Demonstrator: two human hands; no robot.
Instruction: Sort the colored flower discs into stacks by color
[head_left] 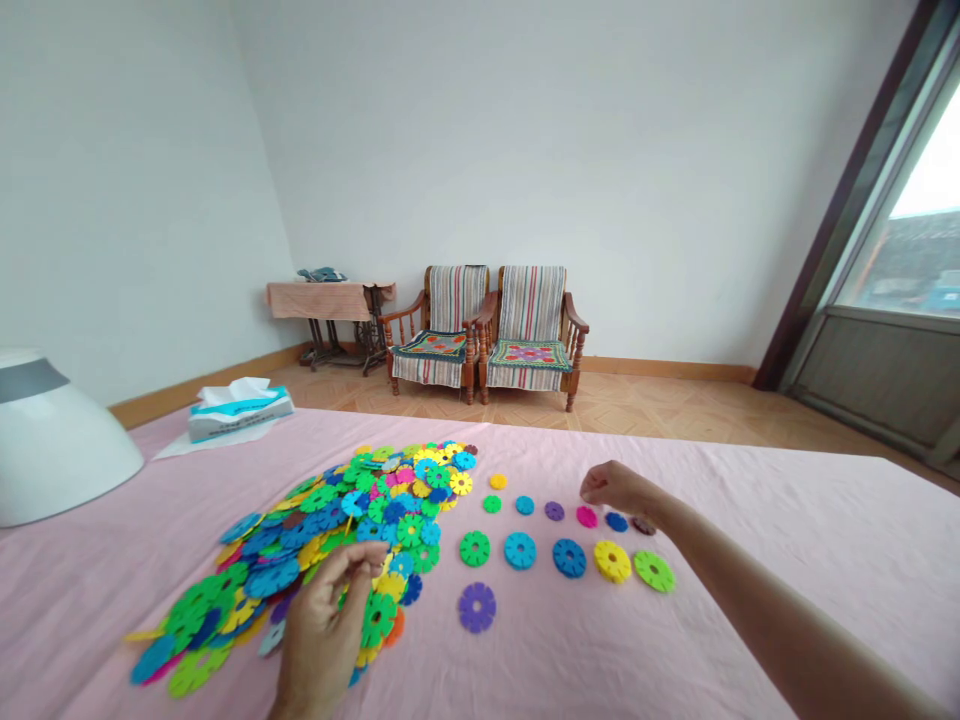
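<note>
A large heap of colourful notched plastic discs (322,520) spreads over the left half of the pink cloth. Over the near side of this heap is my left hand (326,610), its thumb and fingers curled together; whether a disc is between them I cannot make out. My right hand (619,487) is closed in a pinch just above the pink disc (587,516) and dark blue disc (616,522), and anything in its fingertips is hidden. Small discs form a row there, with larger ones such as the yellow disc (612,562) in a nearer row. One purple disc (477,607) lies closest to me.
A tissue pack (240,410) and a white rounded object with a grey band (60,440) stand on the left of the pink cloth (810,520). Beyond its far edge are two wooden armchairs (529,350) and a cloth-covered sewing table (322,300).
</note>
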